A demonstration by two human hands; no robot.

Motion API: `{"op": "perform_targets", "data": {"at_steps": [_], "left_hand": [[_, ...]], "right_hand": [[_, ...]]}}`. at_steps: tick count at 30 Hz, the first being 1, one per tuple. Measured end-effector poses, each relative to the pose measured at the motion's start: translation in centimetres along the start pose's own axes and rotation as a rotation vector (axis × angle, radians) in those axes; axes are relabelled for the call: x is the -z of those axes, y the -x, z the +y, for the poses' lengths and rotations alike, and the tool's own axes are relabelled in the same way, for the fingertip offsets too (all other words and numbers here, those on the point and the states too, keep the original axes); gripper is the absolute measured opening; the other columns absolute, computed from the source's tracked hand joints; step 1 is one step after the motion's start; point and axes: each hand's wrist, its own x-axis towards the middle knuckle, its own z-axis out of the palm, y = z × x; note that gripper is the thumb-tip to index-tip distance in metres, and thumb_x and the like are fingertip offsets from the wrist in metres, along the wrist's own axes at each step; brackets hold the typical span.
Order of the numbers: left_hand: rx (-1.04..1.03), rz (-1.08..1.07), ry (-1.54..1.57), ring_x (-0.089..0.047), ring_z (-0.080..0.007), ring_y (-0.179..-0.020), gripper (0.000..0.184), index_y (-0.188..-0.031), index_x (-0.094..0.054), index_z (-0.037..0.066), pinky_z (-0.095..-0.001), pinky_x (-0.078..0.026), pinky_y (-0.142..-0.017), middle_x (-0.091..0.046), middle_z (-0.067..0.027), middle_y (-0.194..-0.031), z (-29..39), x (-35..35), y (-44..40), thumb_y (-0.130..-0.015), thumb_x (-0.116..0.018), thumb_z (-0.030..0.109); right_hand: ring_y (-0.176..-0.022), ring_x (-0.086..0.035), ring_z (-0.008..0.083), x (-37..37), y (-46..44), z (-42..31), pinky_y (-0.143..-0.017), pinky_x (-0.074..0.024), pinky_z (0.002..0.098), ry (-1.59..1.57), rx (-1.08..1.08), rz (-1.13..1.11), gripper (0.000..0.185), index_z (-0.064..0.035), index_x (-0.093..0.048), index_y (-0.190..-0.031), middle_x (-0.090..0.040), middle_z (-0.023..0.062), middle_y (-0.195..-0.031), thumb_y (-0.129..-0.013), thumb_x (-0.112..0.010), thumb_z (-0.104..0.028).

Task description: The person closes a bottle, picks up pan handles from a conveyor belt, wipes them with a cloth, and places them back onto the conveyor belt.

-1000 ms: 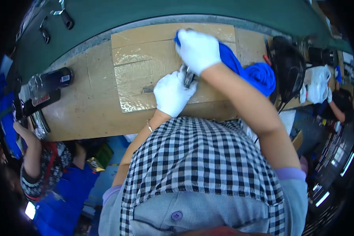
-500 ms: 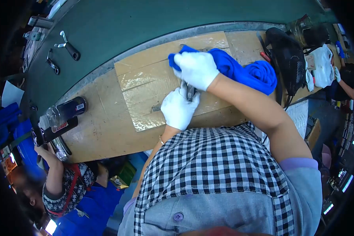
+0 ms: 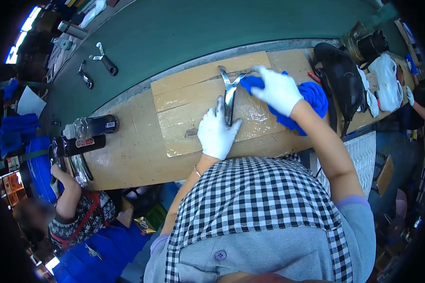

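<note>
One bench (image 3: 127, 160) carries a cardboard sheet (image 3: 177, 129). Blue cloth (image 3: 314, 100) is bunched over its right edge, one end gripped in my right hand (image 3: 278, 92). My left hand (image 3: 216, 136) is clamped on the handle (image 3: 229, 111) of a forked metal tool (image 3: 229, 95) over the sheet; its long axis runs near to far, the far prongs (image 3: 225, 77) lying left of, and nearer to, my right hand.

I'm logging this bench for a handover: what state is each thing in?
Y-shaped silver metal tool with dark handle: gripped at its handle by the white-gloved left hand.
Blue fabric cloth: rumpled, part held in the white-gloved right hand.
Brown cardboard sheet: lying flat, scuffed.
Black-handled silver forked tool: lying loose.
White plastic bag: crumpled, contents unclear.
</note>
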Motion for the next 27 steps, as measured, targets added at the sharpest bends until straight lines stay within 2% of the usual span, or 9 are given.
{"op": "perform_targets", "data": {"at_steps": [4,6,7,10,14,17,19,20,27], "left_hand": [[-0.064,-0.028,-0.098,-0.064,-0.0331,-0.084,0.072,-0.143,-0.044,0.006,-0.0429,-0.053,-0.070,-0.060,-0.0179,-0.104,-0.4,-0.7,-0.8,-0.081,-0.072,0.030],[-0.051,0.100,0.356,-0.063,-0.0276,-0.078,0.061,-0.143,-0.044,0.003,-0.0378,-0.053,-0.068,-0.061,-0.0132,-0.099,-2.2,-1.3,-0.7,-0.088,-0.064,0.022],[0.395,-0.241,1.183,-0.059,-0.0183,-0.070,0.048,-0.138,-0.047,0.002,-0.0302,-0.052,-0.063,-0.060,-0.0075,-0.091,-1.9,0.3,-0.8,-0.094,-0.056,0.016],[0.731,-0.574,1.691,-0.049,-0.0086,-0.060,0.037,-0.129,-0.051,-0.002,-0.0218,-0.041,-0.050,-0.054,-0.0017,-0.083,-4.4,3.1,-1.7,-0.096,-0.050,0.015],[0.733,-0.703,1.747,-0.049,-0.0085,-0.059,0.036,-0.128,-0.050,-0.003,-0.0214,-0.042,-0.049,-0.053,-0.0015,-0.081,-6.3,3.7,-2.0,-0.097,-0.051,0.015],[0.759,-0.732,1.732,-0.046,-0.0067,-0.055,0.035,-0.127,-0.051,-0.001,-0.0202,-0.039,-0.047,-0.050,0.0003,-0.079,-6.5,3.7,-2.3,-0.098,-0.052,0.017],[0.797,-0.731,1.691,-0.045,-0.0062,-0.054,0.033,-0.125,-0.052,0.000,-0.0198,-0.038,-0.047,-0.049,0.0012,-0.077,-6.6,3.4,-2.4,-0.098,-0.053,0.018],[0.824,-0.734,1.652,-0.043,-0.0056,-0.053,0.030,-0.122,-0.054,0.001,-0.0193,-0.037,-0.047,-0.048,0.0021,-0.075,-6.7,3.3,-2.3,-0.098,-0.054,0.019],[0.813,-0.722,1.502,-0.044,-0.0063,-0.053,0.027,-0.115,-0.057,0.001,-0.0218,-0.037,-0.047,-0.049,0.0034,-0.071,-5.6,4.4,-2.7,-0.098,-0.056,0.022]], "right_hand": [[-0.093,-0.059,0.0269,-2.2,2.5,-1.3,-0.072,-0.0478,0.0391,0.282,0.288,0.026,0.061,-0.0142,-0.053,-0.132,-0.060,0.0081,-0.100,-0.076,-0.072,-0.032],[-0.089,-0.060,0.0259,-2.7,2.8,-1.2,-0.070,-0.0473,0.0389,0.274,0.343,0.099,0.048,-0.0143,-0.060,-0.120,-0.060,0.0072,-0.095,-0.077,-0.072,-0.032],[-0.087,-0.060,0.0251,-3.3,2.9,-1.0,-0.069,-0.0474,0.0383,0.278,0.347,0.119,0.040,-0.0141,-0.063,-0.113,-0.059,0.0066,-0.094,-0.078,-0.071,-0.032],[-0.079,-0.061,0.0235,-4.4,1.1,0.2,-0.065,-0.0495,0.0383,0.251,0.394,0.193,0.021,-0.0133,-0.066,-0.098,-0.060,0.0056,-0.086,-0.082,-0.067,-0.028],[-0.091,-0.064,0.0331,-4.7,-3.0,-0.5,-0.079,-0.0525,0.0412,-0.142,0.052,0.249,0.018,-0.0095,-0.065,-0.100,-0.066,0.0123,-0.095,-0.086,-0.060,-0.020],[-0.086,-0.065,0.0306,-6.3,-4.4,-4.6,-0.075,-0.0523,0.0408,-0.371,0.239,0.389,0.015,-0.0115,-0.066,-0.098,-0.065,0.0101,-0.092,-0.087,-0.061,-0.020],[-0.082,-0.065,0.0265,-9.0,-4.0,-6.6,-0.071,-0.0515,0.0399,-0.116,0.362,0.162,0.012,-0.0148,-0.066,-0.095,-0.065,0.0072,-0.087,-0.085,-0.062,-0.019],[-0.076,-0.064,0.0236,-10.3,-4.1,-6.8,-0.067,-0.0506,0.0390,-0.031,0.408,0.281,0.015,-0.0166,-0.065,-0.096,-0.062,0.0043,-0.080,-0.081,-0.063,-0.018],[-0.072,-0.063,0.0218,-9.7,-5.8,-6.5,-0.060,-0.0507,0.0373,0.030,0.444,0.288,0.022,-0.0176,-0.063,-0.107,-0.061,0.0032,-0.079,-0.085,-0.057,-0.015]]}}
